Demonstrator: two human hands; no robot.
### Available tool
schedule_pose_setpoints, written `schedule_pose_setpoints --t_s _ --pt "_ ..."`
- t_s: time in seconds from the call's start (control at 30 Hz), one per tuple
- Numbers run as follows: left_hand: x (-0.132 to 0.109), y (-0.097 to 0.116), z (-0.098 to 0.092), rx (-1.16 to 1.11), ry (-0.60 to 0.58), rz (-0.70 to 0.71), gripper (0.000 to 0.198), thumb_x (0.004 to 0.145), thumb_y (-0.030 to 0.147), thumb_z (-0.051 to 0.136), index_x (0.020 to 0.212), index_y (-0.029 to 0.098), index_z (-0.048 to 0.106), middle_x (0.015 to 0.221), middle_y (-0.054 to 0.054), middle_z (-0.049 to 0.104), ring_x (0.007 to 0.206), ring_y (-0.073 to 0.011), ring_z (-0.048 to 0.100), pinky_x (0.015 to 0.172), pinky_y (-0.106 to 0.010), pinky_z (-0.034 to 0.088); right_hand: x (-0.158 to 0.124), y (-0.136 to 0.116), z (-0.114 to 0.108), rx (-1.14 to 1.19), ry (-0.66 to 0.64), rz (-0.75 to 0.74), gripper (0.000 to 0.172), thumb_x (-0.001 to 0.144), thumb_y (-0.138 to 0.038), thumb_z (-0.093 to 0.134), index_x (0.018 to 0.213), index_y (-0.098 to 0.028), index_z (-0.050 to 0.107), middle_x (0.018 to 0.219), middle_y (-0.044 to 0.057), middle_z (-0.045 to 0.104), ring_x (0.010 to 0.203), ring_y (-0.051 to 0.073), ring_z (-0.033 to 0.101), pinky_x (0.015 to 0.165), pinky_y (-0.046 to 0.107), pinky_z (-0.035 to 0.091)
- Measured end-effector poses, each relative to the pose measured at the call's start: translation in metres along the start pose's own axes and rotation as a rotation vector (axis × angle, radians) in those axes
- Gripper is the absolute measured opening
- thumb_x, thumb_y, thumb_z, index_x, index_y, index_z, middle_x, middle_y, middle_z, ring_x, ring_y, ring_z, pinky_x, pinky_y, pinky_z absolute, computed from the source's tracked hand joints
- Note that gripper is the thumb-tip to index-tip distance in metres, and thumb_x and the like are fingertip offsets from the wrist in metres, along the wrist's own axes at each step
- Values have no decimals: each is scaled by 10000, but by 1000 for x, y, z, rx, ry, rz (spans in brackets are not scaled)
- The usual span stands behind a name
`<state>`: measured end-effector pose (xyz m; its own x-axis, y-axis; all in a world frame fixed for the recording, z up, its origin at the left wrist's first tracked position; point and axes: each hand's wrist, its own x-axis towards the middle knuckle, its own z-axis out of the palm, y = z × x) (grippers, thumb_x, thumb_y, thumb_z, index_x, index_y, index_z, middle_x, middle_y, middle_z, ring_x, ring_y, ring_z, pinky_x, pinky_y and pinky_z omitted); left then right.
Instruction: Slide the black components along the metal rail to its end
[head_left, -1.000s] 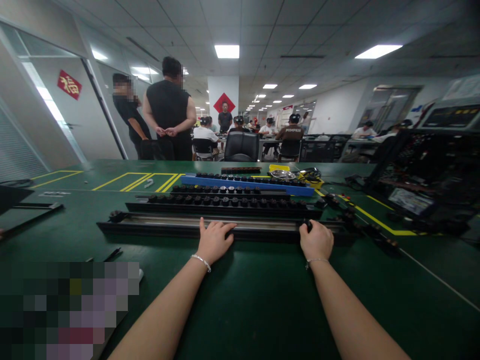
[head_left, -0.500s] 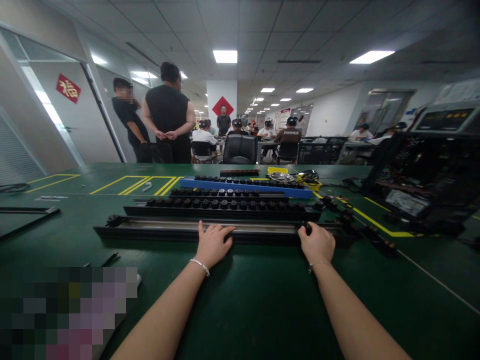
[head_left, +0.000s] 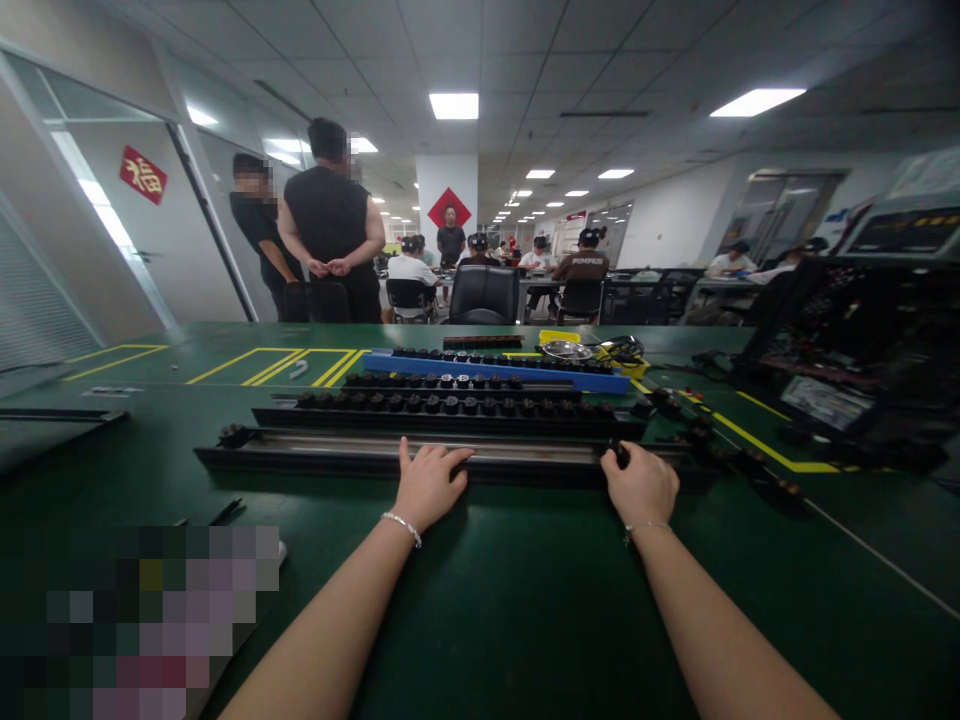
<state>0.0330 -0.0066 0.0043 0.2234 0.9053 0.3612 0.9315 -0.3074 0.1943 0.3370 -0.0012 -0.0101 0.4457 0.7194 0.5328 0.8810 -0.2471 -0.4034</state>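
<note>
A long black metal channel with a pale strip along its inside lies crosswise on the green table. My left hand rests on its near edge, fingers spread and nothing held. Toward the channel's right end, my right hand is closed around a small black part, partly hidden by the fingers. One dark round part sits at the channel's left end. Just behind stands another black channel carrying a row of black round parts.
Farther back lie a blue rail, a metal dish and a yellow tray. Loose dark parts trail along the right, near an open black equipment case. A black frame lies left. Several people are beyond the table.
The view has shifted slightly. Both hands keep nearly the same place on the channel; the right wrist and hand look slightly turned.
</note>
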Motion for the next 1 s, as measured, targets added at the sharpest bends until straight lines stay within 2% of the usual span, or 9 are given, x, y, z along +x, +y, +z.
schedule_pose_setpoints --t_s 0.2,0.5,0.67,0.83,1.0 --pt "0 -1 1 2 6 7 344 863 353 483 1184 386 601 1005 1 690 1071 -233 556 1098 -646 2 0 0 -2 9 11 -24 439 817 -403 396 1009 -117 668 939 131 679 942 263 567 952 406 315" --pt "0 -2 2 -16 13 18 338 863 350 481 1175 378 606 989 -1 688 1074 -237 550 1092 -656 -7 1 -1 -1 7 4 -11 426 809 -394 405 988 -114 671 903 128 670 905 255 556 945 410 321" --pt "0 -2 2 -18 19 21 338 861 356 484 1176 376 606 982 -2 686 1060 -236 557 1091 -658 -1 8 15 -2 -35 74 115 428 800 -365 415 988 -89 682 877 156 666 851 262 552 853 385 373" --pt "0 -2 2 -18 22 20 335 862 345 484 1171 373 608 992 -2 686 1068 -230 555 1092 -657 5 13 24 -5 -47 82 129 410 798 -354 430 1002 -104 683 843 138 661 829 255 550 831 373 379" --pt "-1 -3 4 -7 36 20 328 859 344 489 1160 370 615 984 0 689 1065 -231 558 1091 -658 8 13 22 -8 -62 61 151 426 805 -338 430 1041 -84 678 907 152 667 853 250 555 838 362 380"
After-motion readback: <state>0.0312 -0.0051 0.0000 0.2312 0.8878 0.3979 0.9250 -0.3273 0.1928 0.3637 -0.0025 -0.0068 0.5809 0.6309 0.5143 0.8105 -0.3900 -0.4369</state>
